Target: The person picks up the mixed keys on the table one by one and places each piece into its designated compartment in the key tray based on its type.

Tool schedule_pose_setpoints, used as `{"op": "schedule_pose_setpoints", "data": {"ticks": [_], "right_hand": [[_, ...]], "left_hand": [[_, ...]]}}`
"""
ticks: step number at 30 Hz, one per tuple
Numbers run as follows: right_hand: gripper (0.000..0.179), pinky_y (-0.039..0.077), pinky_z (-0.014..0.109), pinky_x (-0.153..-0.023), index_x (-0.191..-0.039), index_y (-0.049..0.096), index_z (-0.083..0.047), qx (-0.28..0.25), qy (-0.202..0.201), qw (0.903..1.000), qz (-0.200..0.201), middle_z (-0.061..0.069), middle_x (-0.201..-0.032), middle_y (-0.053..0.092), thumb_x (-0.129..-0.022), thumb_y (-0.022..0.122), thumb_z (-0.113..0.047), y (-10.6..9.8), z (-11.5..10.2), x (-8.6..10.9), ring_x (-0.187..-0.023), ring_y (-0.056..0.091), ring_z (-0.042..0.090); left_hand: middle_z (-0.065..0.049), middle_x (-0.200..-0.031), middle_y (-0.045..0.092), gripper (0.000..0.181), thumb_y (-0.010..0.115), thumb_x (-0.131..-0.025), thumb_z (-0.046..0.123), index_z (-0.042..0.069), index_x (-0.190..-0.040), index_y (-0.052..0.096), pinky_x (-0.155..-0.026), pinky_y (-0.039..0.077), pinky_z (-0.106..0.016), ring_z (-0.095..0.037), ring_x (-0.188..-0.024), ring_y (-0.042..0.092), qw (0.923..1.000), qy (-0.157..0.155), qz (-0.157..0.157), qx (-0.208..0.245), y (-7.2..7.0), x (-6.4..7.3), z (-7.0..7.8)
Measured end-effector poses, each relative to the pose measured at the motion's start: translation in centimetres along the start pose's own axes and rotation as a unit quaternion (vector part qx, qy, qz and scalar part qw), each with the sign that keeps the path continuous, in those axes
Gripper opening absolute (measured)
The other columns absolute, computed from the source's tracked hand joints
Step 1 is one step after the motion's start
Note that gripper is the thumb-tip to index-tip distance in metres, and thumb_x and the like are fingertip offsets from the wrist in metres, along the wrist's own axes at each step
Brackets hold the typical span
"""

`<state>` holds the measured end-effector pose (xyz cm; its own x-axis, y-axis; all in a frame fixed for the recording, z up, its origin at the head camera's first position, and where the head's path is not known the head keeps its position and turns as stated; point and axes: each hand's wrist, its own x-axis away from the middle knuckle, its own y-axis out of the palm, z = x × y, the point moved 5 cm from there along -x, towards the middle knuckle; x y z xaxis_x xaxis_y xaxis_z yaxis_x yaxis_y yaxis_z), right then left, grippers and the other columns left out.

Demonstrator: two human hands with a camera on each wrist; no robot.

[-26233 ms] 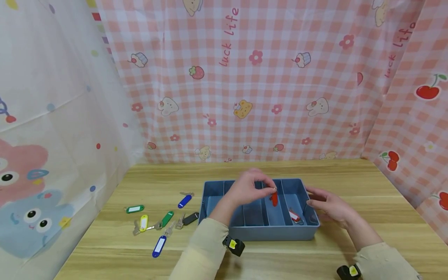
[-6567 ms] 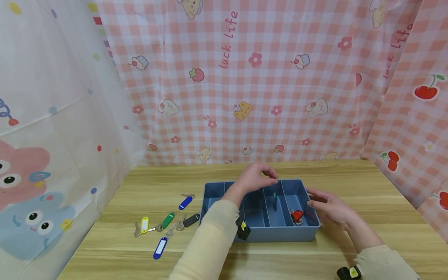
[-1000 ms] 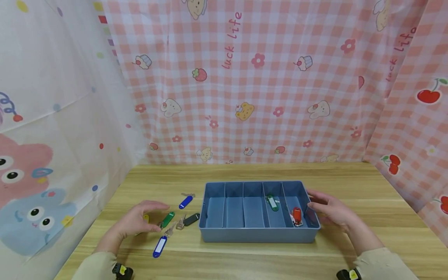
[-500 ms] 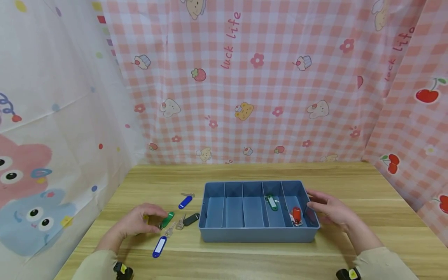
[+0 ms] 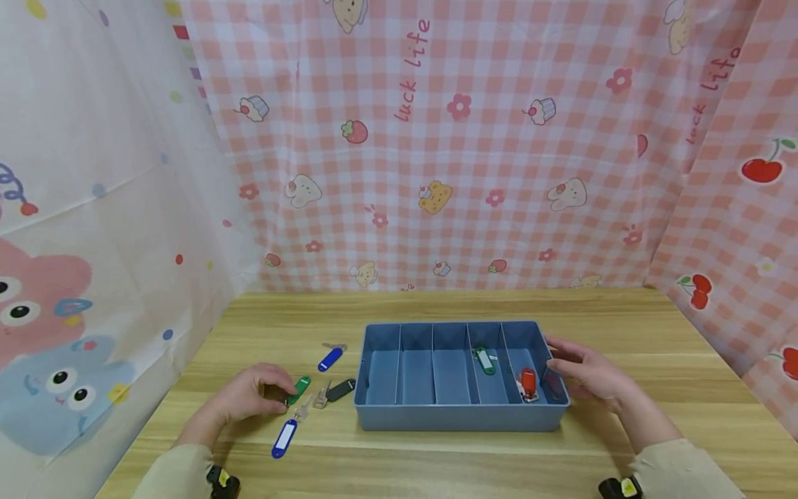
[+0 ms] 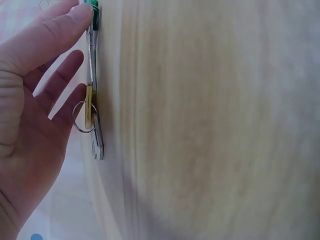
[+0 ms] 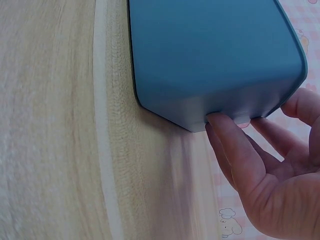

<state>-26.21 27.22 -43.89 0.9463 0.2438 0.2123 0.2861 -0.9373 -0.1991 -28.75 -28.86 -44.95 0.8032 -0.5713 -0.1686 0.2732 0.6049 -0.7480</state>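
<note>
My left hand is at the green key tag on the table, its thumb and index finger pinching the tag's near end. In the left wrist view, a yellow key tag with a ring and key lies under the palm. My right hand holds the right end of the blue-grey divided box, thumb over the rim and fingers against the outer wall. Inside the box, another green key tag lies in the fourth compartment. The rightmost one holds red key tags, partly overlapping.
Left of the box lie a black key tag, a blue key tag and another blue key tag, each with keys. The wooden table meets a checked cloth backdrop behind.
Over the last second my left hand has moved slightly right and its fingers have closed in on the green tag. Earlier, it carried red and green tags into the box. The right hand stays put.
</note>
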Motion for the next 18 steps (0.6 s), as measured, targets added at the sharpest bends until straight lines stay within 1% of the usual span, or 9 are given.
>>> {"op": "schedule_pose_setpoints", "data": {"ticks": [6, 12, 15, 18], "right_hand": [[0.066, 0.045, 0.056, -0.098, -0.154, 0.020, 0.006, -0.001, -0.003, 1.0000, -0.003, 0.036, -0.155, 0.018, -0.101, 0.055, -0.014, 0.01, -0.05, 0.01, -0.133, 0.040, 0.043], [0.066, 0.043, 0.057, -0.099, -0.154, 0.019, 0.006, 0.003, -0.002, 1.0000, -0.004, 0.036, -0.155, 0.018, -0.101, 0.054, -0.015, 0.00, -0.02, 0.01, -0.134, 0.038, 0.044], [0.066, 0.043, 0.058, -0.099, -0.154, 0.019, 0.006, 0.006, -0.004, 1.0000, -0.006, 0.036, -0.154, 0.018, -0.101, 0.054, -0.015, -0.02, -0.02, 0.00, -0.135, 0.036, 0.046], [0.066, 0.042, 0.059, -0.099, -0.154, 0.019, 0.005, 0.006, -0.004, 0.9999, -0.008, 0.036, -0.154, 0.018, -0.102, 0.054, -0.015, 0.01, -0.03, 0.01, -0.135, 0.035, 0.047]], "left_hand": [[-0.002, -0.103, 0.069, 0.016, 0.086, -0.075, 0.016, 0.019, -0.088, 0.077, -0.093, 0.042, -0.037, -0.009, -0.100, 0.057, 0.9996, -0.026, 0.001, -0.005, 0.09, -0.04, -0.42], [0.000, -0.100, 0.069, 0.013, 0.086, -0.076, 0.018, 0.020, -0.086, 0.077, -0.091, 0.043, -0.039, -0.010, -0.098, 0.057, 0.9992, -0.037, 0.001, -0.011, 0.14, -0.15, -0.41], [0.001, -0.098, 0.069, 0.012, 0.086, -0.076, 0.017, 0.020, -0.084, 0.076, -0.090, 0.044, -0.037, -0.010, -0.096, 0.057, 0.9992, -0.038, 0.003, -0.008, 0.15, -0.21, -0.32], [0.003, -0.095, 0.068, 0.012, 0.085, -0.076, 0.015, 0.019, -0.081, 0.075, -0.088, 0.045, -0.034, -0.010, -0.094, 0.057, 0.9995, -0.030, 0.007, -0.010, 0.23, -0.28, -0.20]]}}
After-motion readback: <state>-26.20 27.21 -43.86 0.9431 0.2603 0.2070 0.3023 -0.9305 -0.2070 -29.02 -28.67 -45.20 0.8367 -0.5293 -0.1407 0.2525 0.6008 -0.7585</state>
